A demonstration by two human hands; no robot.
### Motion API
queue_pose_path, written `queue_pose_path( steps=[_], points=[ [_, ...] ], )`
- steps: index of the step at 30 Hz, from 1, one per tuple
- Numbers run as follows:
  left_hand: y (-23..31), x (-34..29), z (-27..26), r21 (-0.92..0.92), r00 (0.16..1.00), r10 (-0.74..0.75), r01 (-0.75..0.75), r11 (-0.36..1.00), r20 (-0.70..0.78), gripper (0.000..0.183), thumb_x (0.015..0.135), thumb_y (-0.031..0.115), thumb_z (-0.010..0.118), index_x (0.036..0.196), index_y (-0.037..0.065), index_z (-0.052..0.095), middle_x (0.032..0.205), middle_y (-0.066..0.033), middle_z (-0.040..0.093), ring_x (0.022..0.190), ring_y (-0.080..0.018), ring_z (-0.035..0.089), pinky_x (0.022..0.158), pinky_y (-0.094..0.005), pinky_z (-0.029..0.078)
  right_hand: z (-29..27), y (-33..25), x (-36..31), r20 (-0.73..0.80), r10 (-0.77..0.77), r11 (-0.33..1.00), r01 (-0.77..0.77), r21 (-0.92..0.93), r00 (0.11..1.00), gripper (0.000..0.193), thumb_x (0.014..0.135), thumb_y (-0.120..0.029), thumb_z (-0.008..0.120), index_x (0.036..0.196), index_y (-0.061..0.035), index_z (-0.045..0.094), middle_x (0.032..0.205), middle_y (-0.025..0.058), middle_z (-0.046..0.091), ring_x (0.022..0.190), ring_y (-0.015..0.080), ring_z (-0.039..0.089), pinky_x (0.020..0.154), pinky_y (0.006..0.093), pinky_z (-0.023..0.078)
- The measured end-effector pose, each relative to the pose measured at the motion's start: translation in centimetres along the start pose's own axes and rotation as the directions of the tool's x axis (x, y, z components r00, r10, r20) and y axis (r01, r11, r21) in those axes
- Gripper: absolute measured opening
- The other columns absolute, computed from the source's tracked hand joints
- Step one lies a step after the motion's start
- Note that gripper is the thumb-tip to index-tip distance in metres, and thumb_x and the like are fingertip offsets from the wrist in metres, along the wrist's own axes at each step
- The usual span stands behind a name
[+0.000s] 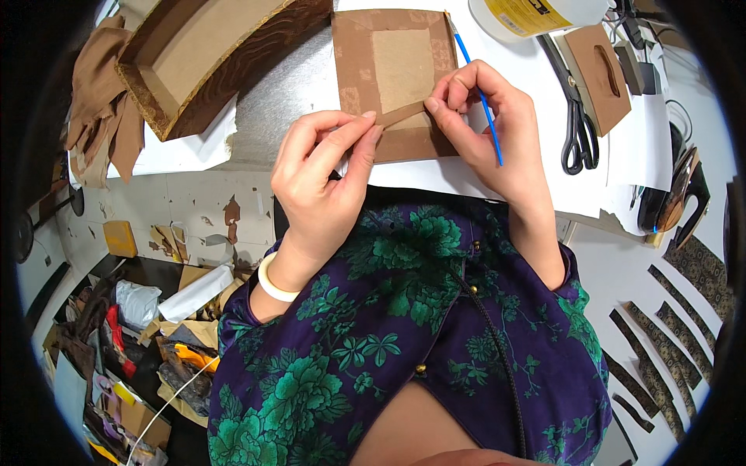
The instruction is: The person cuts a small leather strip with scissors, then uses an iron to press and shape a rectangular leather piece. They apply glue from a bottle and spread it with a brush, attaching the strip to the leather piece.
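Note:
A thin brown strip, which looks like leather (406, 114), is stretched between my two hands. Thumb and fingertips of my left hand (318, 179) pinch its left end. My right hand (505, 132) pinches the other end, and a slim blue-handled brush (493, 124) also sits in that hand, slanting across its fingers. Beneath the strip lies a flat rectangular panel (398, 66), tan in the middle with a wide brown border around it. The strip crosses over the panel's lower part; whether it touches the surface I cannot tell.
A curved brown tray (225, 74) stands at upper left beside brown leather scraps (101, 101). At upper right are a white tub (509, 27), black-handled scissors (576, 140) and a brown block (602, 78). Dark patterned strips (660, 342) lie at right; a scrap-filled bin (148, 342) is lower left.

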State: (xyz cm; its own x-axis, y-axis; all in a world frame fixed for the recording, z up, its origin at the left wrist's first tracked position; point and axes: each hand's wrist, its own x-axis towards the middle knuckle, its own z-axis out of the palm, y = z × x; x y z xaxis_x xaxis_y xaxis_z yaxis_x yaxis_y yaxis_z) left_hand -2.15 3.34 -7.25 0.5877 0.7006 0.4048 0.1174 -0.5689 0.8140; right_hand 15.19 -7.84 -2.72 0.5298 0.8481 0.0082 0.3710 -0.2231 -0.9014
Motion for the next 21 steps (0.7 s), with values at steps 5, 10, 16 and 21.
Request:
queue_pose_path(
  steps=[5,10,16,21],
  points=[
    [0.1,0.1,0.2,-0.019,1.0,-0.007,0.007,1.0,-0.017,0.018,0.08,-0.003,0.083,0.096,0.0,0.077,0.09,-0.0082,0.068,0.076,-0.0207,0.065,0.066,-0.031,0.052,0.1,0.2,0.0,-0.031,-0.03,0.999,0.029,-0.021,0.999,0.018,0.089,0.003,0.071,0.085,-0.0021,0.055,0.086,0.0041,0.066,0.078,0.0084,0.056,0.073,0.0241,0.049],
    [0.6,0.3,0.1,-0.021,1.0,-0.016,0.016,1.0,-0.012,0.016,0.08,-0.006,0.08,0.094,-0.001,0.076,0.09,-0.0088,0.067,0.073,-0.0187,0.065,0.063,-0.0291,0.051,0.3,0.6,0.1,-0.069,-0.122,0.99,0.117,-0.08,0.99,0.013,0.087,0.001,0.073,0.087,0.0,0.06,0.074,0.0037,0.064,0.069,0.0116,0.063,0.067,0.0266,0.053],
    [0.9,0.4,0.2,-0.018,0.999,-0.041,0.041,0.999,-0.001,0.015,0.08,-0.007,0.079,0.094,-0.002,0.075,0.09,-0.0082,0.064,0.071,-0.0166,0.064,0.062,-0.028,0.052,0.1,0.4,0.0,-0.087,-0.077,0.994,0.069,-0.089,0.993,0.014,0.086,0.001,0.073,0.087,-0.0005,0.06,0.078,0.0042,0.066,0.073,0.0116,0.064,0.07,0.0258,0.053],
    [1.2,0.5,0.1,-0.025,0.998,-0.064,0.064,0.998,0.019,0.015,0.081,-0.007,0.078,0.095,-0.002,0.075,0.09,-0.008,0.064,0.07,-0.0155,0.064,0.062,-0.0278,0.052,-0.9,0.6,-0.7,-0.145,-0.154,0.987,0.144,-0.075,0.977,0.014,0.085,0.003,0.072,0.089,-0.0012,0.06,0.08,0.0043,0.066,0.075,0.0138,0.064,0.072,0.0272,0.053]
  ],
)
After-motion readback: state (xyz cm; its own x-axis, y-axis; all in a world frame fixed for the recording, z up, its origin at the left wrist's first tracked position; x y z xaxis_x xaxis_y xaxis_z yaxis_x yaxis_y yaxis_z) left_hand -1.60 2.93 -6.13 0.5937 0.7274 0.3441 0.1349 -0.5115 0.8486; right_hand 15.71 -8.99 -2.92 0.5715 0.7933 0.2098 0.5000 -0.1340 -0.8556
